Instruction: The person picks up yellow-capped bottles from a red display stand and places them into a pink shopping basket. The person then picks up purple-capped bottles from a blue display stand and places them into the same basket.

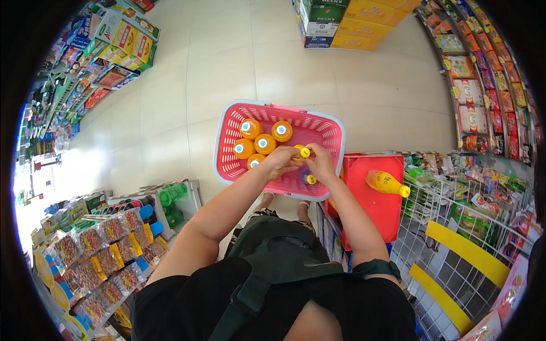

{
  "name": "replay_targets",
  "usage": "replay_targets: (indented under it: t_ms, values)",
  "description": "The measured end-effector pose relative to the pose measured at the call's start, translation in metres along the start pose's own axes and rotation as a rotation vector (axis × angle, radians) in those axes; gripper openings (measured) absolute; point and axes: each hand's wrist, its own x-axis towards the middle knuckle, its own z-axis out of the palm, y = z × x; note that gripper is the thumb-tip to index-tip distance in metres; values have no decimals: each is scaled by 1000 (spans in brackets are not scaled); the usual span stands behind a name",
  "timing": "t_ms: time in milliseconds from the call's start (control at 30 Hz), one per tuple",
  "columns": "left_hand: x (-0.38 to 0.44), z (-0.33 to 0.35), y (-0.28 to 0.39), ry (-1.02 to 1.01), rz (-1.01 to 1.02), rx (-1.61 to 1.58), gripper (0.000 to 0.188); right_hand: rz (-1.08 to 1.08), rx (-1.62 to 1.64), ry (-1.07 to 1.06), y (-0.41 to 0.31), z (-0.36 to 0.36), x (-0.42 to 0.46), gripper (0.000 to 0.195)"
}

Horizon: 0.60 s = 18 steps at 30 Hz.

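A pink plastic shopping basket (230,111) with a pale grey rim stands on the floor before me. Over its right half, my left hand (279,162) and my right hand (322,163) both grip a yellow-capped bottle (304,152) from opposite sides near the cap. Most of that bottle's body is hidden by my fingers. Just below my right hand, a second yellow-capped bottle (311,179) stands in the basket. Several orange drink bottles (265,144) with round white labels on top fill the left half. One of them is partly covered by my left forearm.
On a red plastic crate (371,213) at my right lies a yellow-wrapped drink bottle (386,182). A white wire rack (448,255) holds packaged goods beyond it. Stacked cartons (362,30) stand ahead, snack shelves (482,85) at the right, hanging snack packs (91,241) at the left.
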Motion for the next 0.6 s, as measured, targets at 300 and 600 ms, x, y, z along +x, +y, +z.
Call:
replay_targets:
  t_ms: [300,600]
  values:
    - [61,-16,-22,-6,-1,-203,26,-6,-78,81,41,36,31,34]
    - [77,-19,-24,25,16,-227,24,48,-40,50,47,51,46,36]
